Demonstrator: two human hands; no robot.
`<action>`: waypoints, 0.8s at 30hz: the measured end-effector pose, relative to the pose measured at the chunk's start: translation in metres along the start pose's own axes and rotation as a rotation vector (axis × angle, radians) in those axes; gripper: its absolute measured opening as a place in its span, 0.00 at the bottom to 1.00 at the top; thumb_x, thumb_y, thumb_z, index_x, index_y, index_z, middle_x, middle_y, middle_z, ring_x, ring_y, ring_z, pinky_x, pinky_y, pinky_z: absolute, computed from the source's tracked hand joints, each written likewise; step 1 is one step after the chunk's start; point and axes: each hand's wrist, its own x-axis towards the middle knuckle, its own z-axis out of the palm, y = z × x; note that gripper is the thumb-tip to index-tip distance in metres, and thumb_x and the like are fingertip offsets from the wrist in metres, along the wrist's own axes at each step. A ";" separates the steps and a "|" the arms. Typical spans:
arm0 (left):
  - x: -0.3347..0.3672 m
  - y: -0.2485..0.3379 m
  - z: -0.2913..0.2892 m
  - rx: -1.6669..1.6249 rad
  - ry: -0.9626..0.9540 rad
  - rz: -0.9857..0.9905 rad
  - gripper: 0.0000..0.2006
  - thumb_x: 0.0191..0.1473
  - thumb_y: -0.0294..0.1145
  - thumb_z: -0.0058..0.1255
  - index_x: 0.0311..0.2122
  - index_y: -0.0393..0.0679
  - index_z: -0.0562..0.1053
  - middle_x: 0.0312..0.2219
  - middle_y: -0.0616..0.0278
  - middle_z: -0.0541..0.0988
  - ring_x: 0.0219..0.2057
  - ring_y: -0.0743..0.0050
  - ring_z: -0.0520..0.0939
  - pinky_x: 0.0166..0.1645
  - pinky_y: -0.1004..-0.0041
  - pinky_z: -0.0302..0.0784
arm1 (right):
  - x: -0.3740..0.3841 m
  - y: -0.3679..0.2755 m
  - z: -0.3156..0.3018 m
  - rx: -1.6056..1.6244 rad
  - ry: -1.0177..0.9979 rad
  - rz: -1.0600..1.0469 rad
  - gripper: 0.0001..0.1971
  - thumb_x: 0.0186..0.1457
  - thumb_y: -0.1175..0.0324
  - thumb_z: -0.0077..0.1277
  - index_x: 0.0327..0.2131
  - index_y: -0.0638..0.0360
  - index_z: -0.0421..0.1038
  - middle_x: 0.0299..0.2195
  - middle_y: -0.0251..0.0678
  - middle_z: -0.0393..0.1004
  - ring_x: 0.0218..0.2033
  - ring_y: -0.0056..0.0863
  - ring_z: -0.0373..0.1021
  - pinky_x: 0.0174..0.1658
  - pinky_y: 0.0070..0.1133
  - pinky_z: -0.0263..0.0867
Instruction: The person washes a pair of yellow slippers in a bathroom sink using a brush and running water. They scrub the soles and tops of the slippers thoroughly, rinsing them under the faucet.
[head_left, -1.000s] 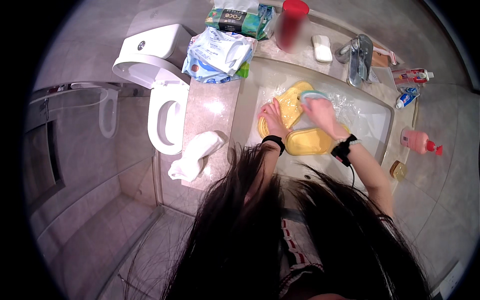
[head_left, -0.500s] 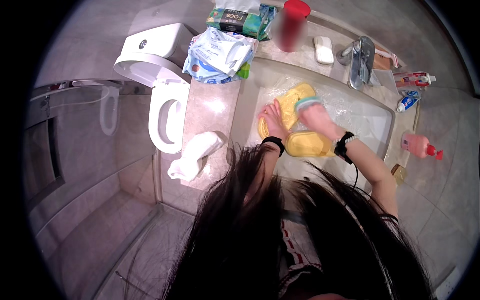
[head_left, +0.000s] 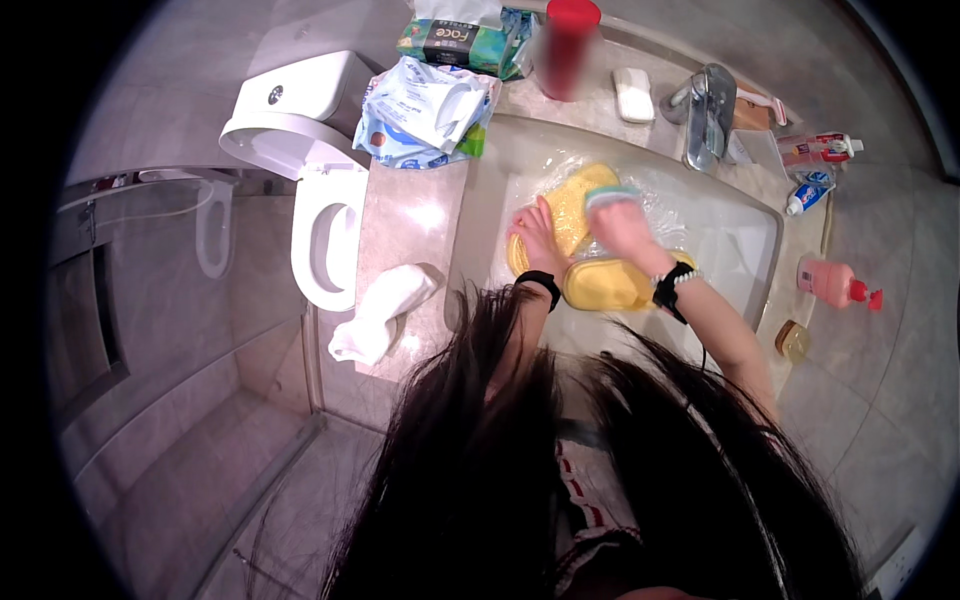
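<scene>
A yellow slipper (head_left: 583, 188), wet with suds, lies slantwise in the white sink (head_left: 752, 222). My left hand (head_left: 538, 238) grips it near its lower end, fingers over its edge. My right hand (head_left: 622, 228) is closed round a pale teal and white scrubbing brush (head_left: 606, 196) at the slipper's right edge; blur and my fingers hide part of the brush. A second yellow slipper (head_left: 608, 284) lies sole-like and flat just below, closer to me, partly under my right wrist. Foamy water surrounds the upper slipper.
A chrome faucet (head_left: 708, 115), soap bar (head_left: 633, 95) and red container (head_left: 568, 50) stand behind the sink. Wipes (head_left: 425, 110) and a white cloth (head_left: 385, 312) lie on the left counter, beside the toilet (head_left: 330, 235). A pink pump bottle (head_left: 828, 282) is right.
The brush in my right hand has shifted slightly along the slipper's upper right part. My left hand keeps its hold. The whole view has drifted a little.
</scene>
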 end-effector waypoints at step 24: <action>0.001 -0.002 -0.002 -0.022 0.062 -0.033 0.62 0.33 0.81 0.38 0.63 0.36 0.45 0.42 0.53 0.66 0.43 0.55 0.65 0.37 0.54 0.68 | 0.017 0.026 -0.016 0.035 0.121 0.045 0.09 0.44 0.67 0.48 0.15 0.55 0.74 0.16 0.39 0.74 0.19 0.32 0.73 0.23 0.29 0.68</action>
